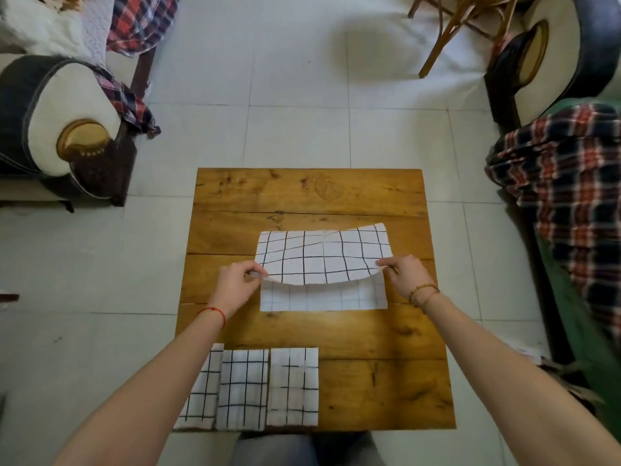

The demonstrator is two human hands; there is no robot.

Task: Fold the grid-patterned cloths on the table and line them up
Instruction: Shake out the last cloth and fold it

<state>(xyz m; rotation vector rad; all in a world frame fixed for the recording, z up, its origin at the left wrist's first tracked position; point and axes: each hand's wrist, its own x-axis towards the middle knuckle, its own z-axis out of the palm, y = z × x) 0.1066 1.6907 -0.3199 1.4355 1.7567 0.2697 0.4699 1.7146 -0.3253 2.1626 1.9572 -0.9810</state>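
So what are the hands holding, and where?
Both hands, left and right, pinch the unfolded grid cloth at the two corners of its lifted edge.

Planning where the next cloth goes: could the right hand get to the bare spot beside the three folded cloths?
Probably yes: the table is bare right of the folded cloths, but the right hand is pinching the cloth.

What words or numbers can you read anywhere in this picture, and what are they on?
There are none to read.
The cloth being folded, pinched by the left hand and right hand, shows only black grid lines.
The three folded cloths along the near edge show only grid lines too.
The wooden table has grain and knots, and a faint round mark too blurred to tell if it is writing.
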